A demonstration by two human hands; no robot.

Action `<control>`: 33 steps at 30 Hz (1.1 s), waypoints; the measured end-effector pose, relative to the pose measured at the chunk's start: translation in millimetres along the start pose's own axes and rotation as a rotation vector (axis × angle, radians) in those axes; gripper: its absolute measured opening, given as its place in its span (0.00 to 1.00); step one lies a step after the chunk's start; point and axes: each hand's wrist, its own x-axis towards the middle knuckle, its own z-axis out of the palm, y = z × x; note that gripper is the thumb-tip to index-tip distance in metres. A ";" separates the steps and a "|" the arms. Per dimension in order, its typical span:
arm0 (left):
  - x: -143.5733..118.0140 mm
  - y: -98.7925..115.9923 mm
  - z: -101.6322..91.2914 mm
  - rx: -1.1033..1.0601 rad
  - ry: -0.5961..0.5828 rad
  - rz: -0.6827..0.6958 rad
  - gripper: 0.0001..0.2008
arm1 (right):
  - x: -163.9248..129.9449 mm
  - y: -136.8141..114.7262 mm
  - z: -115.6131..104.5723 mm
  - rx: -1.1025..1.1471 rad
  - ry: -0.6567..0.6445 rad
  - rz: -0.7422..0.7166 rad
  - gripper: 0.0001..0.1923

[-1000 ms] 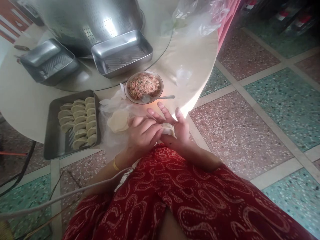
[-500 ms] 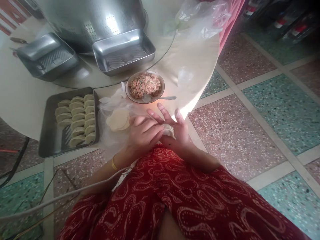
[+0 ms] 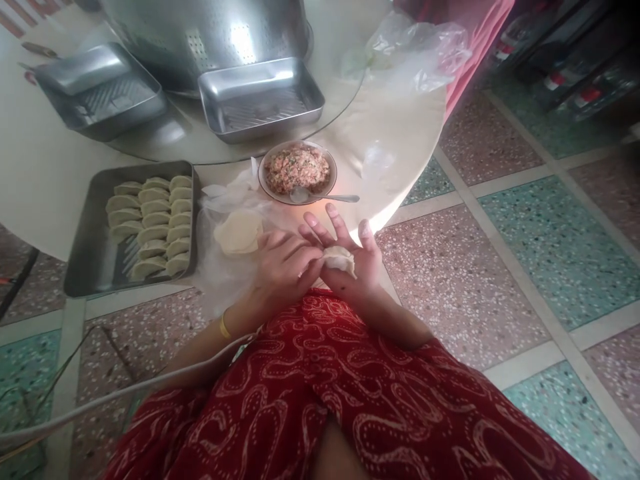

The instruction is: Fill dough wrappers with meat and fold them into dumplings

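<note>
Nearest: lap in red patterned cloth (image 3: 350, 393). Just beyond it, both hands meet at the worktop (image 3: 45, 180) edge. The right hand (image 3: 353, 263) lies palm up, fingers (image 3: 340, 227) spread and loosely curled, cradling a folded dumpling (image 3: 340, 259). The left hand (image 3: 285, 267) comes in from the side; its fingers (image 3: 310, 261) pinch the dumpling's near end. A yellow band (image 3: 226, 327) sits on the left wrist.

Just left of the fingers: a stack of round wrappers (image 3: 239, 233) on clear plastic film (image 3: 220, 273). Farther left: a metal tray (image 3: 85, 267) holding rows of finished dumplings (image 3: 150, 223).

Just beyond the fingers: a bowl of minced filling (image 3: 297, 170) with a spoon (image 3: 320, 197) resting at its near rim.

Farther: two empty metal trays, one (image 3: 260, 97) straight beyond the bowl, one (image 3: 100, 90) to its left, and a large perforated metal basin (image 3: 210, 33) behind them. Far right: a crumpled plastic bag (image 3: 415, 50).
</note>
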 end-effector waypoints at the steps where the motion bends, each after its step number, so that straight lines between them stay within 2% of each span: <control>1: -0.2 0.1 0.7 -0.005 0.009 -0.004 0.05 | 0.2 0.4 -1.0 -0.009 0.000 -0.005 0.31; 6: 0.1 1.0 2.6 -0.033 0.069 -0.029 0.01 | 1.1 0.7 -1.3 -0.083 0.014 -0.040 0.28; 10: 1.3 2.2 4.4 -0.013 0.086 -0.026 0.04 | 1.0 1.7 4.2 -0.083 0.056 -0.036 0.29; 15: 0.8 2.9 6.1 0.001 0.061 -0.034 0.09 | 0.8 3.0 4.6 -0.072 0.061 -0.038 0.29; 23: -1.3 2.2 3.0 -0.032 0.048 -0.093 0.08 | 0.7 4.5 2.6 -0.141 0.048 -0.056 0.27; 29: 0.5 4.0 4.8 0.058 0.080 -0.003 0.05 | -1.1 5.6 2.2 -0.185 0.033 -0.037 0.28; 33: 0.7 5.8 2.3 0.034 0.093 -0.002 0.02 | -1.2 5.0 2.3 -0.186 0.036 -0.046 0.28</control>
